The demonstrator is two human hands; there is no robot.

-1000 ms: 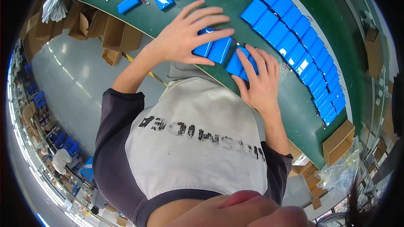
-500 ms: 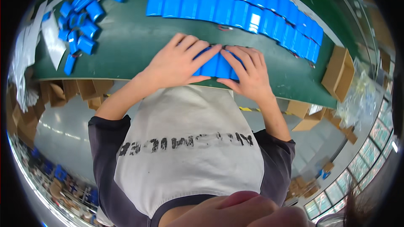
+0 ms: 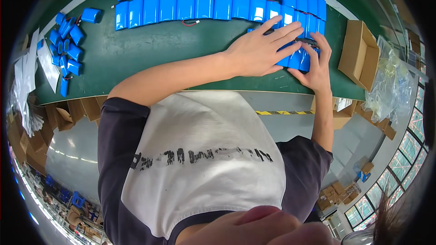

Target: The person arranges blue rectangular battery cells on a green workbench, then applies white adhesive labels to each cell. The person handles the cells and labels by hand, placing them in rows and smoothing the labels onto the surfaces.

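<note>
Blue shrink-wrapped battery packs lie near the table's front edge at the right, partly under both hands. My left hand stretches over them from the left, its fingers spread and the thumb by their near edge. From the right, my right hand grips the same packs, thumb at the near edge and curled fingers at the far edge. Dark wiring shows by the right fingertips. Just beyond, two long rows of battery packs stretch across the table, with red and black leads ending in white connectors.
A loose heap of smaller blue packs lies on the green table at the left, beside white sheets. An open cardboard box stands at the right edge, with clear plastic bags beyond it. Cardboard boxes sit below the table.
Both hands have moved right from the middle front of the table, and the packs they held now lie at the right. The left fingers have spread out. The whole view has shifted.
</note>
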